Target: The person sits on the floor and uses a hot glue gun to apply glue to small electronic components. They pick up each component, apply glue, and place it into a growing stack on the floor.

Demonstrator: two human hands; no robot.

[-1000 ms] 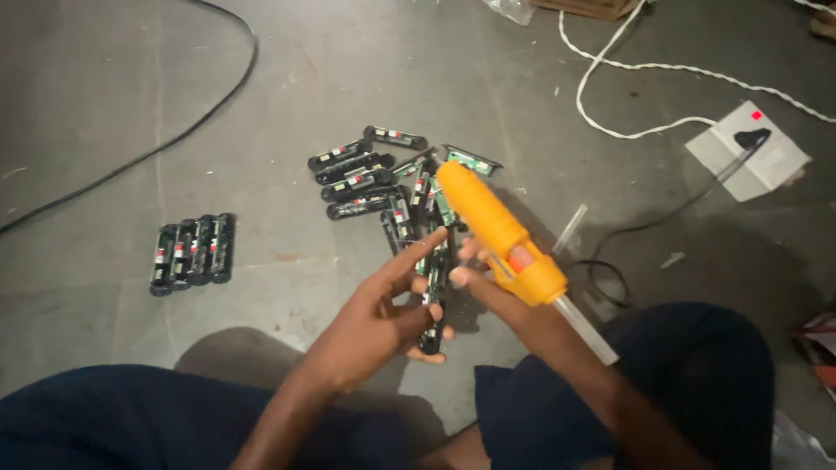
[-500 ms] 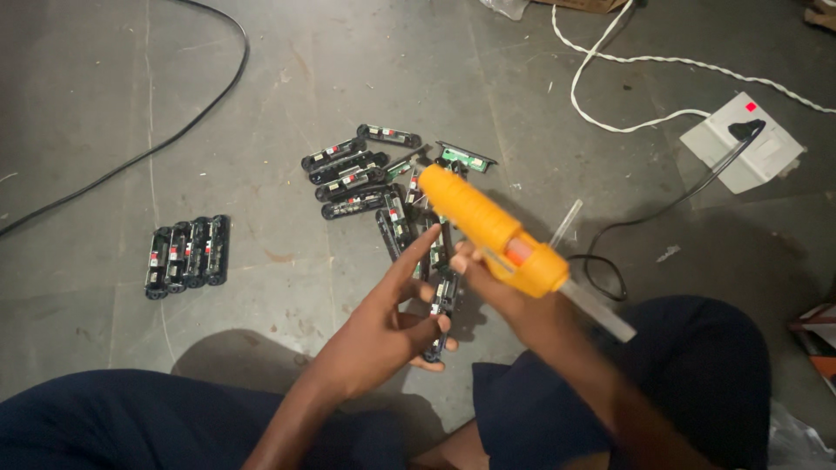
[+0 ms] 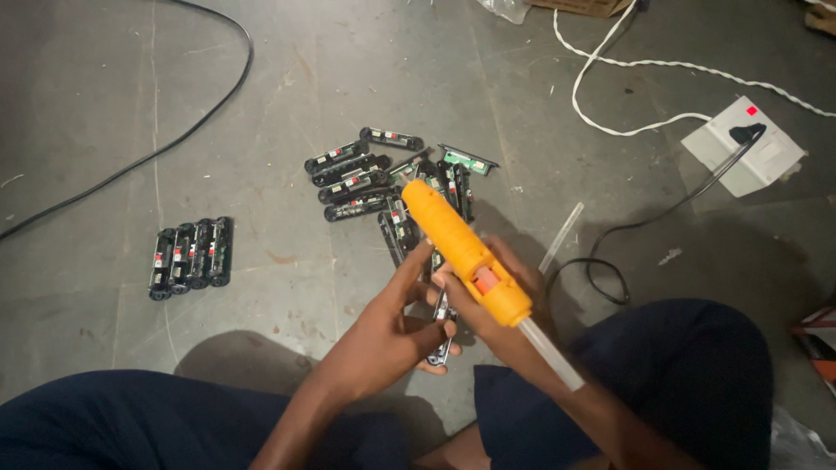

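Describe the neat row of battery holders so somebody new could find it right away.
Start at the grey floor and the loose pile of black battery holders beyond the hands. Look left of that pile: the row lies alone. Its holders sit side by side, touching and parallel, while the pile's lie at all angles.

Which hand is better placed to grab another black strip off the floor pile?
Probably left. The left hand only pinches a black strip, nearer the floor pile. The right hand is wrapped around the yellow glue gun.
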